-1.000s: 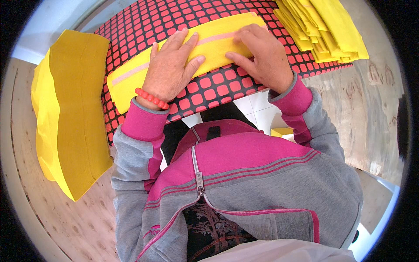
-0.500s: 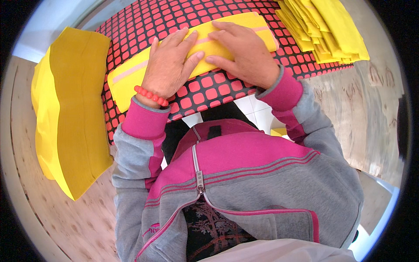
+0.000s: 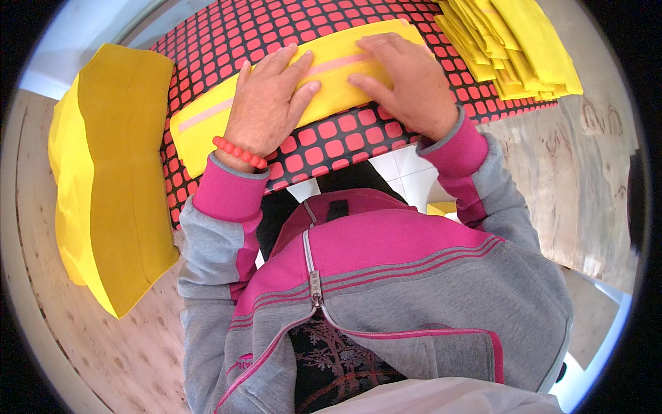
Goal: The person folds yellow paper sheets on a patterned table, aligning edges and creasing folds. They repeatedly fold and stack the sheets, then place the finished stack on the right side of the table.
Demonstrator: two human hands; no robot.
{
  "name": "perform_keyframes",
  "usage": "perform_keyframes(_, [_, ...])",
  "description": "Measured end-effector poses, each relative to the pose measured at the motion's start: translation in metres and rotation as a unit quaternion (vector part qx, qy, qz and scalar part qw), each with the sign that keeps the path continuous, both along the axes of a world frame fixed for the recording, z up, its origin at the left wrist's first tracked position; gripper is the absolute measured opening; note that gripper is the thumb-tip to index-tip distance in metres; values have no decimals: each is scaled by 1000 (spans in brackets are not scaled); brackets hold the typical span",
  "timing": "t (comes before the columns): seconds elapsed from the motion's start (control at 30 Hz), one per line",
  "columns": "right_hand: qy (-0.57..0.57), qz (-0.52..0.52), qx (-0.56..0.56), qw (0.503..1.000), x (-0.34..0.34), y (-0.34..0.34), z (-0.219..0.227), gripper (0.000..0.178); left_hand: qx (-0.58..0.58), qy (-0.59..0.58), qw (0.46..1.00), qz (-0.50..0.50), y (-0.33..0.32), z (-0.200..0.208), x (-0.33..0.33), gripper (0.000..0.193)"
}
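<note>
A long folded piece of yellow fabric with a pale pink strip along it lies across the red-and-black patterned table cover. My left hand rests on its middle-left part, palm down, fingers spread. On the fabric's right part lies my right hand, also palm down with the thumb held apart from the fingers. Neither hand grips anything. A red bead bracelet circles my left wrist.
At the left, a large yellow fabric piece hangs over the table's edge onto the wooden surface. A pile of folded yellow fabric pieces lies at the far right. More wooden board extends on the right.
My right hand has slid to the right along the fabric, toward its right end. My left hand has stayed in place, and the fabric has hardly moved.
</note>
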State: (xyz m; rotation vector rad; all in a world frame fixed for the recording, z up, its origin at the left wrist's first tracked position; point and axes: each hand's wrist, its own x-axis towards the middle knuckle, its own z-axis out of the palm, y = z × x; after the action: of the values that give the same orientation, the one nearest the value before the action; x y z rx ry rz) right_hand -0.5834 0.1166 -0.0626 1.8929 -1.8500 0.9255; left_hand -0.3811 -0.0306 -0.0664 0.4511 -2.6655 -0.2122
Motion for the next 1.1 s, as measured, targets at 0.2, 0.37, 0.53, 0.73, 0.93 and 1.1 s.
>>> perform_keyframes(0.2, [-32,20,51,998,-22,22,3,39,-24,2,1000,4,0,-3,0,47])
perform_keyframes(0.37, [-20,25,41,999,-16,24,0,39,-5,4,1000,7,2,-1,0,47])
perform_keyframes(0.53, [-28,14,47,998,-13,26,5,41,-4,2,1000,4,1,-1,0,46])
perform_keyframes(0.73, [-10,37,2,999,-9,17,7,41,-8,12,1000,0,1,-2,-2,45])
perform_keyframes(0.93, [-61,47,79,994,-5,12,13,40,-17,33,999,-12,-3,-6,-2,43])
perform_keyframes(1.1, [-11,98,67,993,-3,-16,13,37,-68,65,996,5,2,-9,1,38])
